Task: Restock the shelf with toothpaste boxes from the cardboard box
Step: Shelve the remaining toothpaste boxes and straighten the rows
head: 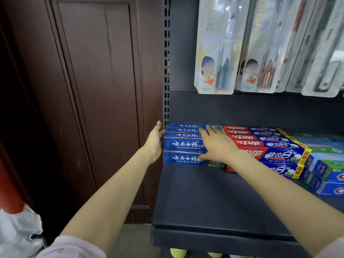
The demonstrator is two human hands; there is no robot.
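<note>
- Head view, task thing first: blue toothpaste boxes (186, 144) w/ white script are sitting in a stack at the far-left back of the dark shelf (214, 198), two layers high at the front, more rows stepping back behind.
- My left hand (154, 142) is pressing flat against the stack's left end, fingers straight, thumb pointing up near the shelf upright; gripping nothing.
- My right hand (214, 144) is lying across the top and front of the same stack, fingers spread and straight, thumb reaching down over the lower box's face; also gripping nothing, just pressing.
- Red-and-blue toothpaste boxes (268, 153) are touching the blue stack's right side, stacked the same way; my right forearm is crossing over their front.
- Light blue-green boxes (325, 172) are sitting further right, running out of frame.
- Edges/room: stack's left end is lying about flush w/ the shelf's left edge, just beside the perforated upright (166, 62). Whole front part of the shelf deck is showing bare dark surface, up to the front lip.
- Surface/room: toothbrush packs (216, 53) are hanging above the boxes against the dark back panel.
- Dark brown wooden panel (89, 99) is standing left of the shelving; white plastic bag (16, 233) at bottom left; yellow-green balls (178, 253) are peeking out under the shelf.
- Cardboard box isn't in frame.
</note>
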